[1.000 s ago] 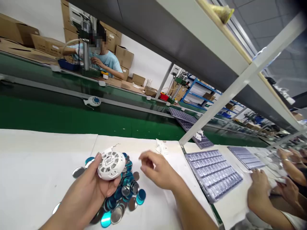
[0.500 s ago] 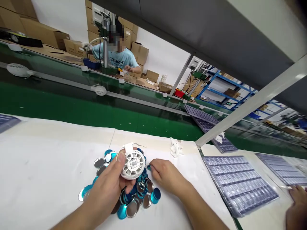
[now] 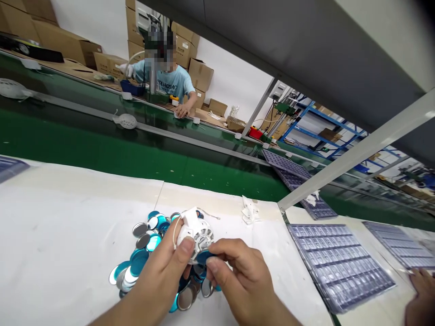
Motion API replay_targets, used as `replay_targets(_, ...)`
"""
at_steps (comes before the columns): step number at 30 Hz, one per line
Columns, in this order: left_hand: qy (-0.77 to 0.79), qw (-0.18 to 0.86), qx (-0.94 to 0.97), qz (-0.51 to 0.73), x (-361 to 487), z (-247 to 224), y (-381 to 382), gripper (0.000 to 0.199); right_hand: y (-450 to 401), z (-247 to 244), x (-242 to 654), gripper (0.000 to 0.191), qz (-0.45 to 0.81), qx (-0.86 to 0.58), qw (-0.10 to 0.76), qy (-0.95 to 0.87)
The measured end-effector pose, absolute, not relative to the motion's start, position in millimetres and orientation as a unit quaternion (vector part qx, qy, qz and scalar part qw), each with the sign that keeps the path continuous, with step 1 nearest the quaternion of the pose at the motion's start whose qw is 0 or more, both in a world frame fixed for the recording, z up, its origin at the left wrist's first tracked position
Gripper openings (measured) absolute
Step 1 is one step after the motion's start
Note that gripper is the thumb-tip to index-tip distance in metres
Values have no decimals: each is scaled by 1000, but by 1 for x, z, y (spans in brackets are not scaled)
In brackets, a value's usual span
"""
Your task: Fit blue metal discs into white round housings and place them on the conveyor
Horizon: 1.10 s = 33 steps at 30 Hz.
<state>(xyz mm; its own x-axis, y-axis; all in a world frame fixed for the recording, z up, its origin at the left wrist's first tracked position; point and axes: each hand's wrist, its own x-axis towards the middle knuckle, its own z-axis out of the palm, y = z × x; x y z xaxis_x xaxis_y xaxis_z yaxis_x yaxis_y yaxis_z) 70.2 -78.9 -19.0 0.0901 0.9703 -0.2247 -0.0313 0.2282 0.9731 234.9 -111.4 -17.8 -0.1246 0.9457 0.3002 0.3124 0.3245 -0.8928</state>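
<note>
A: Where is the white vented housing (image 3: 200, 233) held?

B: Above the desk (image 3: 61, 235), short of its far edge and well in from its right edge. It is gripped by the left hand (image 3: 166, 262), whose fingers are clamped on it.

A: How far has the work been carried?

B: A blue disc (image 3: 204, 257) is held at the lower part of the vented face, pinched between the thumb and forefinger of the right hand (image 3: 241, 276). It is judged not yet seated; whether the housing is touched cannot be told. Vents are left uncovered, and many loose discs (image 3: 138, 263) are spread on the desk below.

A: Which way is the housing turned?

B: The vented face is tilted up and toward the right hand. The long axis is judged to run from the white tab (image 3: 191, 219), pointed at the far edge, to the round end, nearer the near edge.

A: And farther out?

B: White pieces (image 3: 250, 212) are seen near the far right corner, and a clear tray (image 3: 341, 265) along the right edge.
</note>
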Motion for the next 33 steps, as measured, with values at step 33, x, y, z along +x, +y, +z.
replay_targets(33,396,728,392,399,66,-18,-87,57,-101,-44,197,84,611,-356,544,-451)
